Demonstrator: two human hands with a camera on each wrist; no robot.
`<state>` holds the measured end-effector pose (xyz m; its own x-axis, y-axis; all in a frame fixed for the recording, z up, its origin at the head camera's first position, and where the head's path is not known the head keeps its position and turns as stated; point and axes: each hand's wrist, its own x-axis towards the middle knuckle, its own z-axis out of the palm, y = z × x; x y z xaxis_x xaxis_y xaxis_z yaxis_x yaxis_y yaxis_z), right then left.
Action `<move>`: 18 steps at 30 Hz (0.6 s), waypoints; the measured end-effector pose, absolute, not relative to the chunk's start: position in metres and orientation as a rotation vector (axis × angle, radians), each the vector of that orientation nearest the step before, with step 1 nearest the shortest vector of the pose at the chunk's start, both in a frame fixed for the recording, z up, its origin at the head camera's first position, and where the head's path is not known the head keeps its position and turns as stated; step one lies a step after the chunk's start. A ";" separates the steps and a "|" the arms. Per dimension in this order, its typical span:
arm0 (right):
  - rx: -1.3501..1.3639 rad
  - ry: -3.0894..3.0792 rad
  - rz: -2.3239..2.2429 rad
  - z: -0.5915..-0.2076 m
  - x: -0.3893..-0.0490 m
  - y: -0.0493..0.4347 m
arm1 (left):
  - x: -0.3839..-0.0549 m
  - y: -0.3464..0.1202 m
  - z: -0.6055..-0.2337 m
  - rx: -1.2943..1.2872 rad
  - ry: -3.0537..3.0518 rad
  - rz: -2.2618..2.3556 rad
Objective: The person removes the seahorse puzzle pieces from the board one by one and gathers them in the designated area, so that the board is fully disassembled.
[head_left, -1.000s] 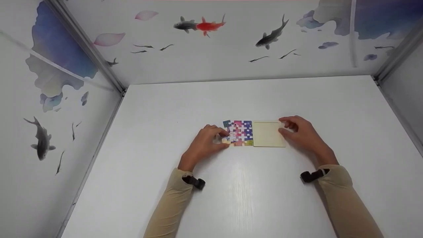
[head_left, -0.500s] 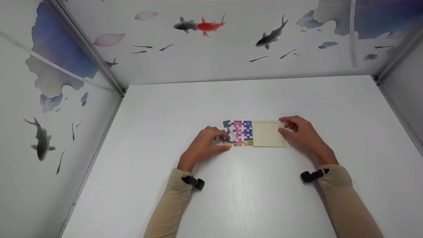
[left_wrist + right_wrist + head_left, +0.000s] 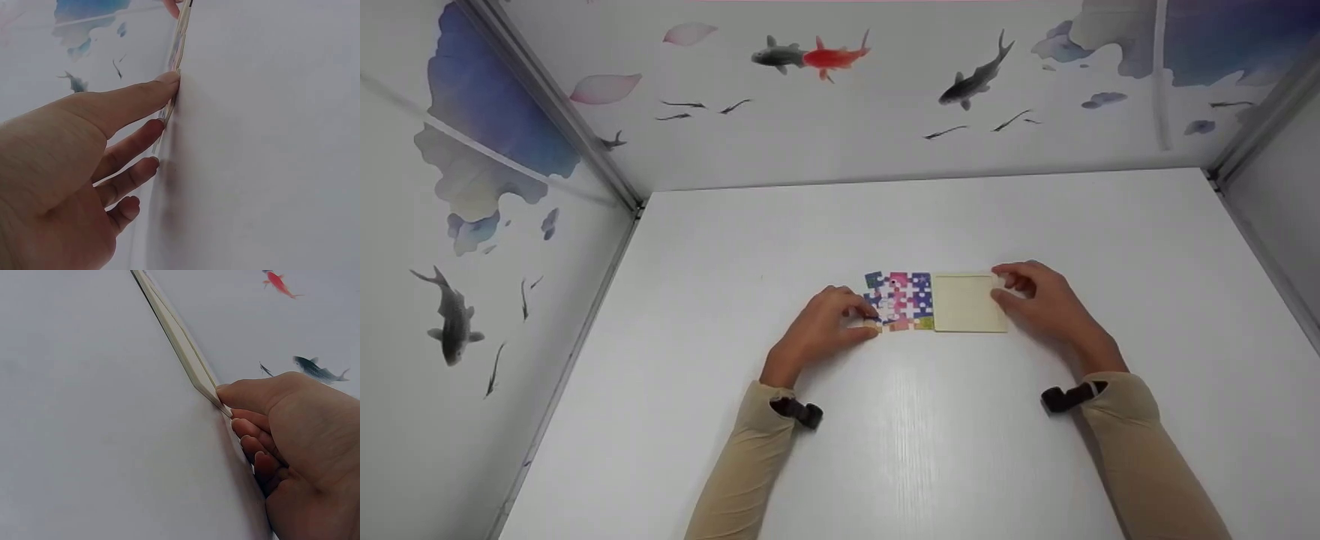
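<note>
A jigsaw puzzle (image 3: 911, 300) in pink, purple and blue lies on the white table, its left-hand pieces loosely joined with gaps. My left hand (image 3: 829, 322) is at its left edge, thumb and index finger pinching the near-left corner puzzle piece (image 3: 872, 325). In the left wrist view, the thumb and index finger of the left hand (image 3: 95, 135) meet the thin puzzle edge. Touching the puzzle's right side is a pale square puzzle tray (image 3: 969, 304) with a raised rim. My right hand (image 3: 1039, 296) grips the tray's right edge; the right wrist view shows the thumb (image 3: 247, 394) on its rim.
The white table (image 3: 915, 435) extends around the puzzle and tray. White walls (image 3: 870, 142) with painted fish stand at the back and left. A black strap device (image 3: 799, 412) sits on the left wrist, another device (image 3: 1069, 399) on the right.
The left fingers have shifted slightly toward the near edge, and the left-hand pieces have moved a little. More of a blue piece shows above the index finger. The right hand and tray stay put.
</note>
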<state>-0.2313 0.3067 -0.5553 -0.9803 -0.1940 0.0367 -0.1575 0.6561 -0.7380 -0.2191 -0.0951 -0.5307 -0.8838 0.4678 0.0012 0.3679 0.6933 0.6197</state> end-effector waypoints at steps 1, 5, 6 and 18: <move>-0.299 2.817 -1.253 -0.555 -0.231 0.307 | -0.219 -0.095 -0.531 0.689 2.746 0.957; -0.308 2.820 -1.256 -0.556 -0.231 0.306 | -0.219 -0.095 -0.531 0.695 2.736 0.978; -0.304 2.822 -1.253 -0.556 -0.231 0.306 | -0.219 -0.095 -0.531 0.693 2.730 0.985; -0.291 2.832 -1.245 -0.558 -0.230 0.309 | -0.227 -0.102 -0.537 0.740 2.698 1.104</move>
